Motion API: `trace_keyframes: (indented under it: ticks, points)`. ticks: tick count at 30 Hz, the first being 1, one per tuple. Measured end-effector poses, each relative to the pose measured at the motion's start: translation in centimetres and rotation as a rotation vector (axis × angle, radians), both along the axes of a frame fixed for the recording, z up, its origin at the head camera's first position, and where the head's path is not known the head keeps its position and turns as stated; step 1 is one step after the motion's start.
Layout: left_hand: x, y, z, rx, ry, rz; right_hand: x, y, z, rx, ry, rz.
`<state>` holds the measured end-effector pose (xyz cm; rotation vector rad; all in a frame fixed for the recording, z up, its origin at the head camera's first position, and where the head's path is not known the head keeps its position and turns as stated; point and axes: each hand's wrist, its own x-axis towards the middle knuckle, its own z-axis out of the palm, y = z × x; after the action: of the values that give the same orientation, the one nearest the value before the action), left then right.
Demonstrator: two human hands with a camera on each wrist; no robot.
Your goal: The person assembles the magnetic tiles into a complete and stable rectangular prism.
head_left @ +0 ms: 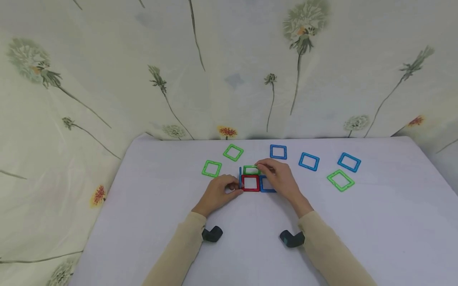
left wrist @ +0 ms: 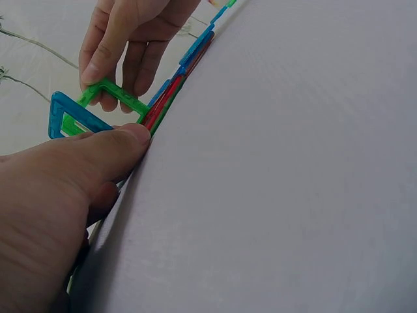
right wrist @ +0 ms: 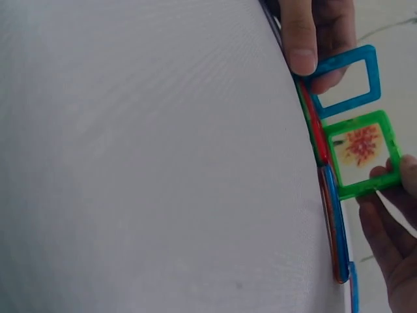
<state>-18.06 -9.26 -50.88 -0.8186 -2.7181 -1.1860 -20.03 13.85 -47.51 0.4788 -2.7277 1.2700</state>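
A red square frame tile [head_left: 251,190] and a blue tile [head_left: 268,191] lie side by side on the table in the head view. At the red tile's left edge a blue square tile [right wrist: 374,72] stands upright. My left hand [head_left: 219,192] holds that upright tile near its base, thumb in front and fingers behind. A green square tile [right wrist: 391,138] stands at the back of the red one. My right hand [head_left: 280,178] pinches its edge between thumb and fingers. In the right wrist view, more coloured edges show beneath the red and blue tiles.
Two loose green tiles, a near one [head_left: 204,167] and a farther one [head_left: 226,151], lie at the back left. Blue tiles [head_left: 278,157] and another green tile [head_left: 334,185] lie to the right. A floral cloth [head_left: 229,99] hangs behind the white table [head_left: 375,238].
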Motion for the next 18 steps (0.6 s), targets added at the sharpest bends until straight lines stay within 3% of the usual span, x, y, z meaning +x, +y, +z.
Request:
trace_keyframes:
  ticks: [18]
  points:
    - [0.05, 0.12, 0.09, -0.008, -0.003, 0.004, -0.09, -0.18, -0.13, -0.027, -0.024, -0.003]
